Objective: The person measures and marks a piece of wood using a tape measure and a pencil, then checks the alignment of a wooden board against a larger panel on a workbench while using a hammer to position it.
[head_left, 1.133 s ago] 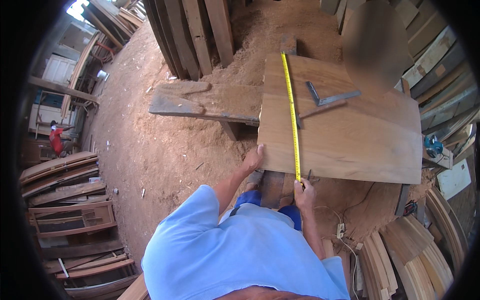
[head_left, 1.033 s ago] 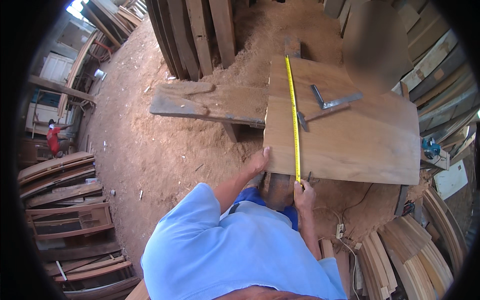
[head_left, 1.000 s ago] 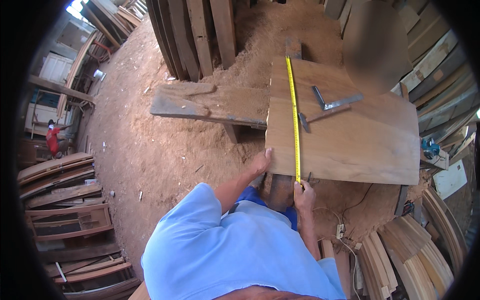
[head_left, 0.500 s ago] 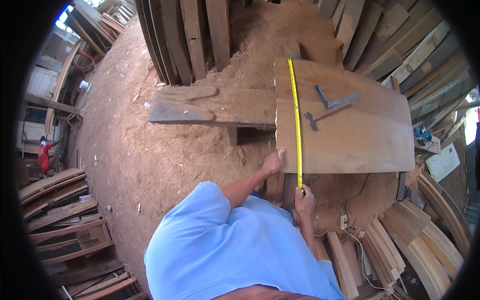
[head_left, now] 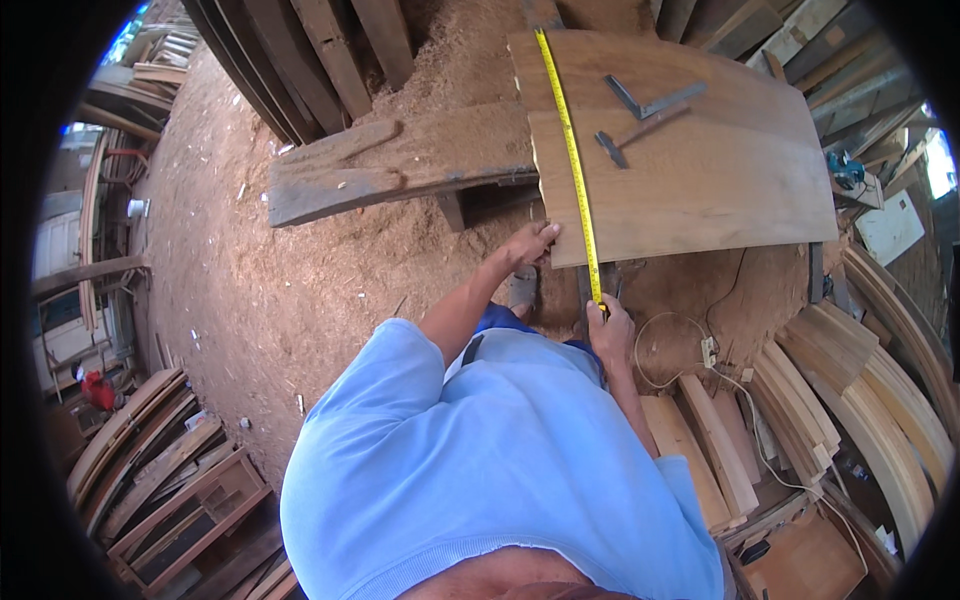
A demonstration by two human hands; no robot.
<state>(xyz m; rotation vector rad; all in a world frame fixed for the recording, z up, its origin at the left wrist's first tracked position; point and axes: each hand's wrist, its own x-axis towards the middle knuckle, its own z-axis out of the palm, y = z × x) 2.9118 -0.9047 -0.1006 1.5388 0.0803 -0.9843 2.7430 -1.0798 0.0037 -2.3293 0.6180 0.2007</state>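
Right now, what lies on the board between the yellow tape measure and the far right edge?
In the head view, a metal square and a hammer lie on the wooden board, right of the tape measure.

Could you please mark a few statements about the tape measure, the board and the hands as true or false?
1. The yellow tape measure lies stretched along the wooden board. True.
2. The right hand is at the tape's near end. True.
3. The left hand rests on the metal square. False: it touches the board's near corner, away from the square.
4. The hammer lies on the sawdust floor. False: it lies on the board, beside the square.
5. A white cable lies on the ground right of the right hand. True.
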